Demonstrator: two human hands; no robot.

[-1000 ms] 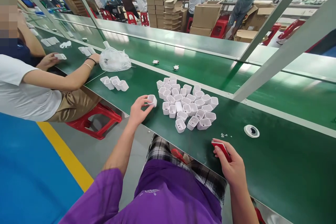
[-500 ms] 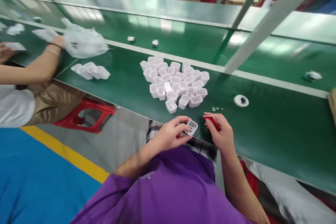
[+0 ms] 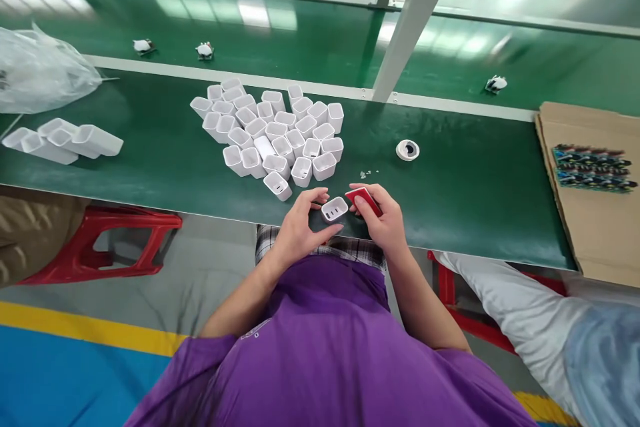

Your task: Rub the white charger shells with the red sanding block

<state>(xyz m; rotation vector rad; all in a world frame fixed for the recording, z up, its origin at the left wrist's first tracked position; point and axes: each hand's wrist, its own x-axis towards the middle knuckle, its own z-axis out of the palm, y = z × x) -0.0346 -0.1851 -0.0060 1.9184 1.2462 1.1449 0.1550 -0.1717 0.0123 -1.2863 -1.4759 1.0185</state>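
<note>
A white plastic charger housing [image 3: 335,209], open side up with slots in its floor, rests near the front edge of the green bench. Around its left side curves my left hand [image 3: 303,221], thumb and fingers apart, not gripping it. My right hand [image 3: 383,217] pinches a flat red piece with a pale edge [image 3: 364,201] just to the right of the housing; what exactly it is I cannot make out. Beyond my hands stands a cluster of similar white housings [image 3: 285,121]. Tiny whitish bits [image 3: 367,174] lie past my right hand.
A roll of white tape [image 3: 407,150] lies to the right. Cardboard [image 3: 595,227] with rows of small electronic parts [image 3: 593,167] covers the bench's right end. More housings [image 3: 65,140] and a clear plastic bag [image 3: 43,73] are at left. A metal post [image 3: 407,30] rises behind.
My left hand has let go of the white housing, which now sits on the bench. The view has swung right, bringing in the cardboard. My right hand still holds the red piece.
</note>
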